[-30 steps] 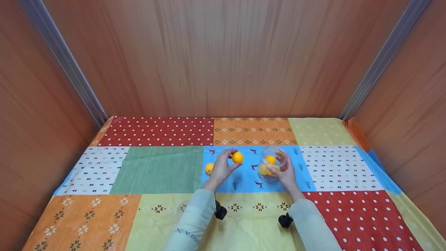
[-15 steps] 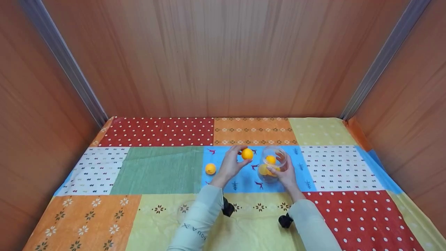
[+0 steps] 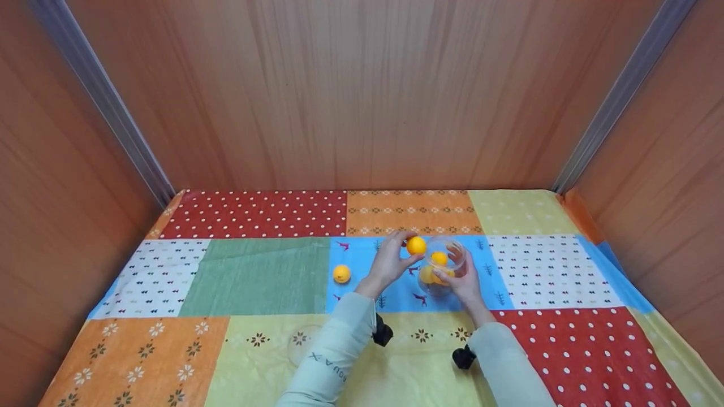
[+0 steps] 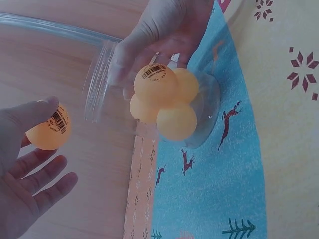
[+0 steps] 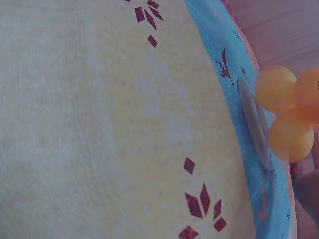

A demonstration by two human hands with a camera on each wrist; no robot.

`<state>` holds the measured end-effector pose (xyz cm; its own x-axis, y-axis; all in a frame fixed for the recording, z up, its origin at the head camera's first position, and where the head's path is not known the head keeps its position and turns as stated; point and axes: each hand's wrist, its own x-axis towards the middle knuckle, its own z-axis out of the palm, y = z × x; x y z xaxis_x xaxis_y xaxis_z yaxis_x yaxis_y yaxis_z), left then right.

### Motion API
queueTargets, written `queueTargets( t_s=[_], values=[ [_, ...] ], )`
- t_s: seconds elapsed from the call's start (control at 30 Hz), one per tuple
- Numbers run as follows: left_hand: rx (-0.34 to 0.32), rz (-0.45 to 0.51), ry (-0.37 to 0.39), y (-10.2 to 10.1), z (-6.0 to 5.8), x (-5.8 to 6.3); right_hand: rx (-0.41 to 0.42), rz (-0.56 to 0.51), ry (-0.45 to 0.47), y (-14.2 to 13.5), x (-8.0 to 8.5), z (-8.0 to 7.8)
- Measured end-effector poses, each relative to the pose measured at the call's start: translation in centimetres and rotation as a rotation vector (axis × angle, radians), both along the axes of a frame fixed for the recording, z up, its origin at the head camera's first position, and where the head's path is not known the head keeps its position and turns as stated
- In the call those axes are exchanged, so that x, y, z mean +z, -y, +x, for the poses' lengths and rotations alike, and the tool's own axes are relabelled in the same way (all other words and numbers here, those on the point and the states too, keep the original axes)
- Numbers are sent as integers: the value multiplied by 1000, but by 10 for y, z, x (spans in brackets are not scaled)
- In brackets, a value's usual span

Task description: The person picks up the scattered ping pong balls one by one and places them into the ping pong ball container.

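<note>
My left hand [image 3: 390, 261] pinches an orange ping-pong ball [image 3: 416, 245] between thumb and fingers, just left of a clear jar's mouth. Printed black marks and a barcode show on this ball in the left wrist view. The see-through jar [image 4: 205, 117] stands on the blue patch with several orange ping-pong balls [image 4: 155, 84] heaped inside. Around its right side my right hand [image 3: 466, 281] grips the jar. In the right wrist view only part of that hand shows, at the right edge behind the balls. Another ping-pong ball [image 3: 341, 274] lies on the cloth to the left.
A clear round disc, perhaps a lid [image 3: 295, 343], lies on the yellow patch beside my left sleeve [image 3: 334, 350]. The patchwork tablecloth [image 3: 254, 277] covers the table. Wood-grain panels [image 3: 362, 96] enclose the back and both sides.
My left hand has carried its ping-pong ball rightward and slightly away from me, up to the jar's mouth. The right hand and jar have stayed put. The ball on the cloth is now fully uncovered.
</note>
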<state>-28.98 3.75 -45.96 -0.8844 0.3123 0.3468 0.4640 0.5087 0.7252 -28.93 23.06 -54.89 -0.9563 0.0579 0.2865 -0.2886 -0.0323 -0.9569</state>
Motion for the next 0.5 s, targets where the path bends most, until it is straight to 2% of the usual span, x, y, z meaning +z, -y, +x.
queueTargets(
  t_s=[0.13, 0.27, 0.5],
  values=[
    [-6, -12, 10, -8, -1, 3, -4, 7, -1, 1, 0, -1],
    [-11, -31, 13, -16, -1, 5, -36, 53, 45, 1, 1, 0],
    [-18, -40, 29, -29, -1, 5, -46, 80, 86, 0, 3, 1]
  ],
)
